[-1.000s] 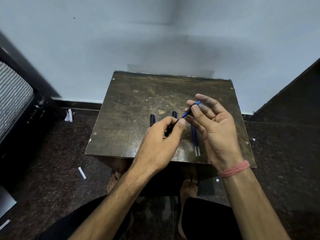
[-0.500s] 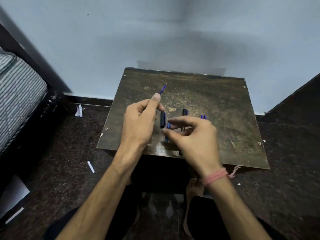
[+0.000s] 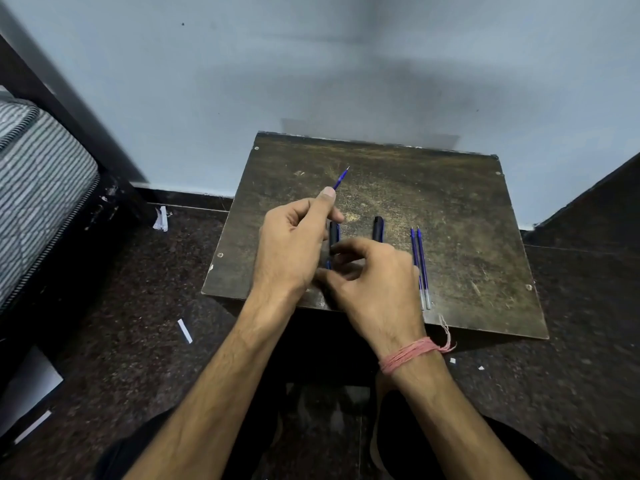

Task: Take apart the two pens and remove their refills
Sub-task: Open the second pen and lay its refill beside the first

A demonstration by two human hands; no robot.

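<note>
My left hand (image 3: 291, 244) pinches a thin blue refill (image 3: 341, 178) whose tip points up and away over the small dark wooden table (image 3: 450, 202). My right hand (image 3: 374, 289) is low over the table's front, fingers pinched on a small blue pen piece (image 3: 328, 263), mostly hidden. Two black pen barrels (image 3: 333, 233) (image 3: 378, 228) lie side by side on the table, partly covered by my hands. Two blue refills (image 3: 420, 265) lie parallel to the right of my right hand.
The table stands against a pale wall (image 3: 311, 81). A striped mattress on a dark bed frame (image 3: 41, 174) is at the left. Scraps of white paper (image 3: 184, 330) lie on the dark speckled floor. My knees are under the table's front edge.
The pen came apart: my left hand lifted away to the left with the refill, and my right hand dropped toward the table with the blue piece. The camera view shifted left.
</note>
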